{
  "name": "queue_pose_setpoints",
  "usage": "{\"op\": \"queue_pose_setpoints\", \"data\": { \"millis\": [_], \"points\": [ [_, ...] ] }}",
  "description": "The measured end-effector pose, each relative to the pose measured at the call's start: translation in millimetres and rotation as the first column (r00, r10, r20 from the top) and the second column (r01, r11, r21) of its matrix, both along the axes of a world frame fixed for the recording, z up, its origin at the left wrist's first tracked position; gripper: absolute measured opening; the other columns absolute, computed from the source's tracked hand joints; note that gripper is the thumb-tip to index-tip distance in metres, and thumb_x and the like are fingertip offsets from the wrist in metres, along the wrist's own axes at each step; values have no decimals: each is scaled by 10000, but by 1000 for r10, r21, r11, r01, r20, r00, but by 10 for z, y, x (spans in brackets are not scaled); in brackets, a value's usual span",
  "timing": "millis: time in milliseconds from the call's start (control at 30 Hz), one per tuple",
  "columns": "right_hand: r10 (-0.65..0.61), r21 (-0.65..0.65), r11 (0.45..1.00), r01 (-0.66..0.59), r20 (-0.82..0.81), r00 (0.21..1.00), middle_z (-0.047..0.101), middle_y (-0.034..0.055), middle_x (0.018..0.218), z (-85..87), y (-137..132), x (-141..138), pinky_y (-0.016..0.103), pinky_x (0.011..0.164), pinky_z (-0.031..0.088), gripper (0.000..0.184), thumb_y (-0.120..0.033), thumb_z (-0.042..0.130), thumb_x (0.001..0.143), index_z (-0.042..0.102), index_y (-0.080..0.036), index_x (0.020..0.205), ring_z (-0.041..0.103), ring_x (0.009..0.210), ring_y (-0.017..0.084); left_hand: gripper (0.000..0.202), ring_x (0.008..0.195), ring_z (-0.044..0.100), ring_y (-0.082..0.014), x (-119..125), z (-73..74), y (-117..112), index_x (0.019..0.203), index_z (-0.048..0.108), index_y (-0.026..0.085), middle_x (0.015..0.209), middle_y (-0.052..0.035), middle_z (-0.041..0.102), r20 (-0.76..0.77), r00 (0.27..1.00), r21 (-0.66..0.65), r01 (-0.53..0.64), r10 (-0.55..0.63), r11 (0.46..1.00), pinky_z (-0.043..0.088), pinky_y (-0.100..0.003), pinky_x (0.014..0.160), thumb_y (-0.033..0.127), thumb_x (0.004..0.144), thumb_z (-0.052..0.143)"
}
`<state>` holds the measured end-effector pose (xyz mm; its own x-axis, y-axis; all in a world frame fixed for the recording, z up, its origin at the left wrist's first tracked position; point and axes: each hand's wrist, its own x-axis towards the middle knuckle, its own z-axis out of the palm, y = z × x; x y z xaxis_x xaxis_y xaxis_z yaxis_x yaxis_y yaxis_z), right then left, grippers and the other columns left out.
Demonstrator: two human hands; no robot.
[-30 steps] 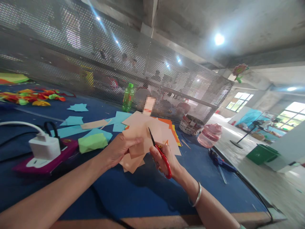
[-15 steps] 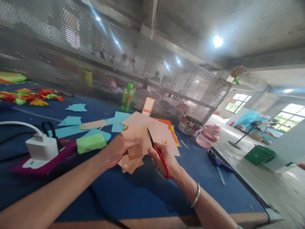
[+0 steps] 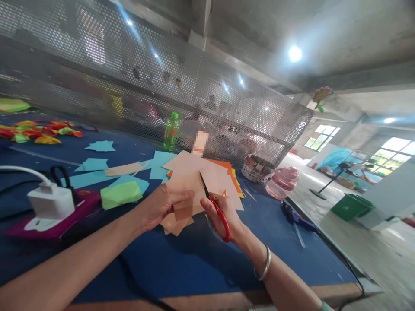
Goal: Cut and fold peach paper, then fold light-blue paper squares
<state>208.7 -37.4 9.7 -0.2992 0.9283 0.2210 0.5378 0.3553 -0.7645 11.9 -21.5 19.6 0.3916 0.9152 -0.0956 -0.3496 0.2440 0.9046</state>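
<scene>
One hand (image 3: 164, 207) pinching paper (image 3: 197, 185), other (image 3: 223, 218) scissors (image 3: 218, 214)

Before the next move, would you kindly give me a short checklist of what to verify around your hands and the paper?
Scissors grip: ok, the right hand is closed around the red-handled scissors.
Paper hold: ok, the left hand grips the peach paper stack.
Finger clearance: ok, the left fingertips sit apart from the blades.
Blades against paper: cannot tell whether they touch the sheet or how far they are open.
Workspace: ok, the white charger sits well left of both hands.
</scene>
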Motion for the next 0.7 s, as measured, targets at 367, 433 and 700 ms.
{"op": "queue_pose_setpoints", "data": {
  "millis": [367, 433, 700],
  "points": [
    [5, 57, 998, -5, 0, 1000, 440, -45, 541, -37, 21, 17, 205, 485, 328, 547, -712, 448, 919, 475, -197, 737, 481, 504, 103, 398, 812, 753, -264, 9, -41, -22, 1052, 761, 203, 985, -76, 802, -34, 999, 38, 8, -7, 999, 611, -343, 696, 330, 688, 862],
    [0, 51, 999, 0, -1, 1000, 430, -47, 531, -33, 15, 19, 206, 480, 324, 550, -715, 434, 923, 476, -199, 738, 476, 496, 103, 428, 837, 753, -274, 13, -38, -28, 1088, 757, 214, 1025, -80, 797, -50, 999, 42, 17, -15, 999, 609, -348, 702, 333, 689, 857],
    [-13, 36, 999, 12, 10, 1000, 408, -52, 497, -13, 6, -1, 211, 456, 298, 570, -729, 425, 918, 428, -206, 693, 436, 452, 89, 417, 841, 752, -278, 14, -21, -22, 1060, 770, 213, 1018, -89, 797, -78, 997, 34, 19, -16, 999, 601, -344, 703, 366, 682, 858]
  ]
}}
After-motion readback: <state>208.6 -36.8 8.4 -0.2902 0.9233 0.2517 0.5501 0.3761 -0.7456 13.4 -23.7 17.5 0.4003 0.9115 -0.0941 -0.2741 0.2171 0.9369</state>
